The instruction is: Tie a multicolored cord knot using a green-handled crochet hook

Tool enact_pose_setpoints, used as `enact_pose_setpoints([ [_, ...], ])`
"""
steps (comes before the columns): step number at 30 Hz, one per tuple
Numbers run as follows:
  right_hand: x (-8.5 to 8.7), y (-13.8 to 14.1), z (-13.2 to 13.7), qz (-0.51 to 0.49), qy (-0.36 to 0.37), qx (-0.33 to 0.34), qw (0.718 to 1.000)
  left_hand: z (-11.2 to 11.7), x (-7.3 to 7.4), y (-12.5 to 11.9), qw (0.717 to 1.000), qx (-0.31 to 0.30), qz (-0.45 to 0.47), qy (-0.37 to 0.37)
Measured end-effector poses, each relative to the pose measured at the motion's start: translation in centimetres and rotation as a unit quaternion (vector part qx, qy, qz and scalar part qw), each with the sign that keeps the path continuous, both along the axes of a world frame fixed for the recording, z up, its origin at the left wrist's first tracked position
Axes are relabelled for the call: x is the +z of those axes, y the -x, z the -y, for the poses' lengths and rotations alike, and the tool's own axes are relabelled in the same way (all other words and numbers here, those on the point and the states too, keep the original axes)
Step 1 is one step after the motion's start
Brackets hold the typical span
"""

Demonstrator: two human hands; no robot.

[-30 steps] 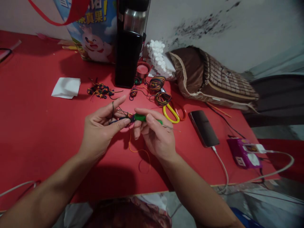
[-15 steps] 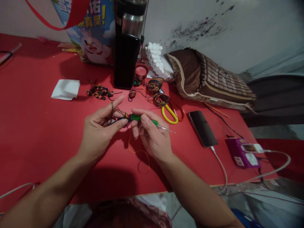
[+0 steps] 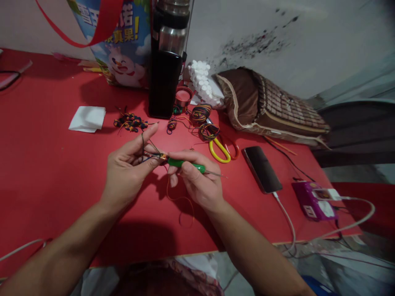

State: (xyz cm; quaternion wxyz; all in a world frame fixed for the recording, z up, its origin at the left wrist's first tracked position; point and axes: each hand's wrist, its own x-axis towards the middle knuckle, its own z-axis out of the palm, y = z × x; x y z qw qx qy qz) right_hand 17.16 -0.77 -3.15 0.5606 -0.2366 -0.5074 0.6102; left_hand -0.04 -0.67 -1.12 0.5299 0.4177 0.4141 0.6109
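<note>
My left hand (image 3: 128, 164) pinches a small piece of multicoloured yarn work (image 3: 163, 156) between thumb and fingers. Dark yarn loops round its raised index finger. My right hand (image 3: 197, 176) is closed round the green handle of a crochet hook (image 3: 187, 165); the thin metal shaft points away to the right. Its fingertips meet the yarn work beside the left thumb. From there an orange strand (image 3: 179, 199) trails down onto the red table. Beyond the hands lie a knotted multicoloured yarn piece (image 3: 131, 122) and wound yarn balls (image 3: 201, 113).
Yellow-handled scissors (image 3: 219, 150) lie right of the hands, near a charging phone (image 3: 262, 169) and a purple box (image 3: 313, 200). A black upright phone (image 3: 165, 84), a steel bottle (image 3: 171, 39), a printed bag (image 3: 126, 61) and a brown cushion (image 3: 277, 102) stand behind. White paper (image 3: 87, 119) lies left.
The crochet hook's handle has shifted slightly down and left within the right hand's reach, and the yarn work has turned a little. The whole view has dipped slightly.
</note>
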Motion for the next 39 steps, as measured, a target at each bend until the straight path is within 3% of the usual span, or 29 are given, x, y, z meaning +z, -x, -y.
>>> enact_pose_setpoints([
  [9, -0.1, -0.6, -0.2, 0.040, -0.039, 0.011, 0.998, 0.1, -0.2, 0.3, 0.997, 0.015, -0.054, -0.053],
  [14, 0.0, 0.0, 0.0, 0.058, -0.048, -0.051, 0.996, 0.5, -0.2, 0.0, 0.995, 0.029, -0.077, -0.051],
  [16, 0.3, 0.2, 0.2, 0.124, -0.093, -0.108, 0.982, 0.6, -0.2, -0.3, 0.996, 0.033, -0.076, -0.045],
  [18, 0.7, 0.2, 0.4, 0.202, -0.168, -0.164, 0.951, 0.7, -0.2, -0.6, 0.998, 0.026, -0.052, -0.027],
  [20, 0.9, 0.3, 0.7, 0.252, -0.233, -0.202, 0.918, 0.6, -0.1, -0.8, 1.000, 0.008, 0.005, 0.006],
  [22, 1.1, 0.3, 0.9, 0.267, -0.255, -0.215, 0.904, 0.5, 0.1, -0.9, 0.995, -0.019, 0.081, 0.046],
  [25, 1.1, 0.3, 1.1, 0.251, -0.235, -0.202, 0.917, 0.2, 0.5, -0.7, 0.980, -0.056, 0.168, 0.088],
  [30, 0.7, 0.2, 0.9, 0.212, -0.194, -0.174, 0.942, -0.1, 0.7, -0.4, 0.967, -0.103, 0.207, 0.105],
  [34, 0.5, 0.0, 0.7, 0.172, -0.147, -0.149, 0.963, -0.3, 0.7, -0.1, 0.974, -0.097, 0.182, 0.090],
  [39, 1.0, -0.5, 0.7, 0.186, -0.136, -0.156, 0.961, -0.3, 0.9, 0.3, 0.989, -0.070, 0.121, 0.048],
])
